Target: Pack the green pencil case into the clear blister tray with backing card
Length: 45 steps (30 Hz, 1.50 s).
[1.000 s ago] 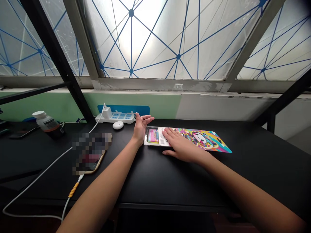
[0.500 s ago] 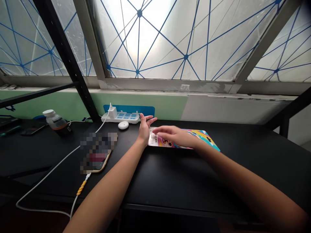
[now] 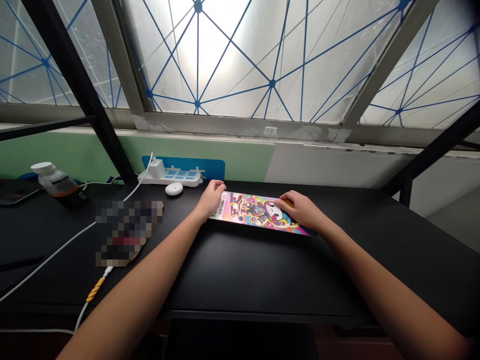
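Observation:
A flat, brightly printed pencil box (image 3: 249, 209) lies lengthwise on the black desk (image 3: 240, 270). Cartoon figures cover its top, and a white label with lettering runs along its left end. My left hand (image 3: 211, 201) is closed around that end, its fingers curled over the far corner. At the other end my right hand (image 3: 303, 209) grips the box, thumb on the printed face and the other fingers bent behind the far edge. Parts of both ends are hidden under the hands.
Left of my forearm lies a blurred-out phone (image 3: 129, 235) on a white charging cable (image 3: 80, 312). A power strip (image 3: 176, 175), a small white earbud case (image 3: 174, 189) and a white-capped bottle (image 3: 58, 185) stand farther back. Black metal posts (image 3: 80, 90) frame the desk.
My left hand has gone from spread fingers to gripping the box's left end. My right hand has moved from above the box to its right end. The view has swung slightly right.

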{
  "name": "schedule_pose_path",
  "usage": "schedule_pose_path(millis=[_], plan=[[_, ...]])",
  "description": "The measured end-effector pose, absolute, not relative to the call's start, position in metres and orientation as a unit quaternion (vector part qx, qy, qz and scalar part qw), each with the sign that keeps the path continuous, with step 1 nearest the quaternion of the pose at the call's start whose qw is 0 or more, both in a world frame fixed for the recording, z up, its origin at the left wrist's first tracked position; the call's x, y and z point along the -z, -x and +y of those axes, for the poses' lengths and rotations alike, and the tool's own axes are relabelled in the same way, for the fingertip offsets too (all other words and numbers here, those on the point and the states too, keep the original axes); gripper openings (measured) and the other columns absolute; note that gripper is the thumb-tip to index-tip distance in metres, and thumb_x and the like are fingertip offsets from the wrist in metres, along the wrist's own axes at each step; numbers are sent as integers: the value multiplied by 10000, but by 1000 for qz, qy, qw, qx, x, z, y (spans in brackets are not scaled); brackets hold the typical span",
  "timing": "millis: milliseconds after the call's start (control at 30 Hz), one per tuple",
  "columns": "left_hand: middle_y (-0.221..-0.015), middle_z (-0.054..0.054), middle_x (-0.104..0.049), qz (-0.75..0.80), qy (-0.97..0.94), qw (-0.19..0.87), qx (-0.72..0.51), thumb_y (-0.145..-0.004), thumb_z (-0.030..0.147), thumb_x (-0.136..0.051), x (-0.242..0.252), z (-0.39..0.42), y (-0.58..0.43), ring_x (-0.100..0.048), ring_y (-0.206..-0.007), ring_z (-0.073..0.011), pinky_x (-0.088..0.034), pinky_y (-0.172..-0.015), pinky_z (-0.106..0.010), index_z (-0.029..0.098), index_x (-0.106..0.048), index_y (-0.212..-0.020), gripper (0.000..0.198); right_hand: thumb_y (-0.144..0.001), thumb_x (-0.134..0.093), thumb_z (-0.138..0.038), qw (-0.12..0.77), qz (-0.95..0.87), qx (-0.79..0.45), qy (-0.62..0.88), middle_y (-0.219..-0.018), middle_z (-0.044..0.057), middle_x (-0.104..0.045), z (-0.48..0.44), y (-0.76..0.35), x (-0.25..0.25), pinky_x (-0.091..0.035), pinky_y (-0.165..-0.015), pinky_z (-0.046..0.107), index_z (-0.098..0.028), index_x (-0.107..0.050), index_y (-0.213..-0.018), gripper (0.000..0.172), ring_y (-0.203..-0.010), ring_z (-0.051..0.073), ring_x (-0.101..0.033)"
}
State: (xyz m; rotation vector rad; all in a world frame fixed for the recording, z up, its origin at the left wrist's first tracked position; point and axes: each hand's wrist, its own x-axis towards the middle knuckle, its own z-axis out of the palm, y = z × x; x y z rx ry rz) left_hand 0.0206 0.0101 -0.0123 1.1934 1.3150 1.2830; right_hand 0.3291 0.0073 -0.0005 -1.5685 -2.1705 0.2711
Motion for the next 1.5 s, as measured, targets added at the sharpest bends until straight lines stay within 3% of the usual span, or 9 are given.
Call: schedule_pose_path(millis=[300, 500, 600, 733, 867, 967, 1100, 1333, 1500], plan=[[-728, -57, -705, 499, -465, 432, -590, -890, 792, -311, -4, 9, -13, -671, -619, -221, -512, -587, -319, 202, -667, -913, 688, -866, -654, -528, 364, -814, 122, 437, -903, 67, -586, -19, -315, -25, -493, -692, 354, -226, -561, -832, 317, -735, 212, -577], [-649, -91, -709, 396, -416, 483, -661, -847, 854, -254, -20, 5, -3, -699, -610, -222, -536, -585, -309, 180, -644, -676, 798, -915, -618, -390, 288, -846, 184, 410, -1109, 102, -621, -45, -295, -36, -436, -604, 308, -231, -469, -811, 241, -703, 180, -591], [-643, -121, -715, 377, -409, 554, -619, -814, 891, -166, -24, 6, 5, -726, -658, -267, -563, -625, -365, 177, -638, -665, 869, -894, -617, -380, 231, -843, 153, 461, -1015, 62, -666, -48, -293, -37, -366, -529, 301, -245, -447, -806, 235, -635, 179, -579], [-754, -129, -751, 404, -484, 573, -523, -820, 826, -402, -26, 6, 12, -742, -831, -294, -563, -727, -371, 173, -664, -742, 708, -842, -628, -335, 205, -845, 66, 490, -883, 28, -652, -48, -296, -37, -401, -573, 302, -263, -452, -826, 191, -720, 211, -594], [-1167, -103, -732, 444, -632, 492, -401, -771, 615, -691, -28, -1, 12, -647, -1150, -289, -519, -874, -332, 234, -718, -1036, 465, -714, -695, -229, 159, -879, 35, 448, -976, 53, -626, -51, -289, -33, -481, -681, 338, -264, -515, -967, 312, -877, 256, -578], [-1276, -65, -686, 449, -720, 439, -294, -612, 486, -859, -26, -6, 11, -624, -1184, -300, -505, -900, -314, 294, -717, -1134, 574, -667, -703, -164, 117, -909, 69, 395, -1051, 90, -601, -54, -281, -28, -503, -791, 390, -235, -555, -1121, 483, -954, 290, -545], [-1244, -42, -702, 452, -769, 380, -247, -581, 474, -876, -20, -5, 10, -638, -1151, -307, -482, -926, -305, 308, -721, -1159, 621, -699, -745, -253, 98, -916, 44, 385, -1128, 113, -584, -54, -281, -27, -510, -850, 430, -213, -548, -1269, 604, -992, 305, -536], [-1231, -23, -703, 451, -799, 323, -231, -579, 530, -860, -13, -4, 5, -641, -1124, -306, -485, -877, -299, 330, -715, -1178, 648, -890, -604, -499, 145, -898, -66, 410, -1253, 117, -573, -47, -287, -23, -481, -976, 450, -253, -588, -1247, 434, -1174, 297, -530], [-1175, -23, -720, 429, -806, 316, -257, -550, 511, -874, -16, -8, 3, -651, -1087, -299, -488, -882, -312, 334, -728, -1150, 643, -774, -666, -667, 148, -886, -95, 430, -1518, 178, -410, -34, -291, -12, -326, -1126, 548, -209, -453, -1421, 820, -1418, 359, -344]])
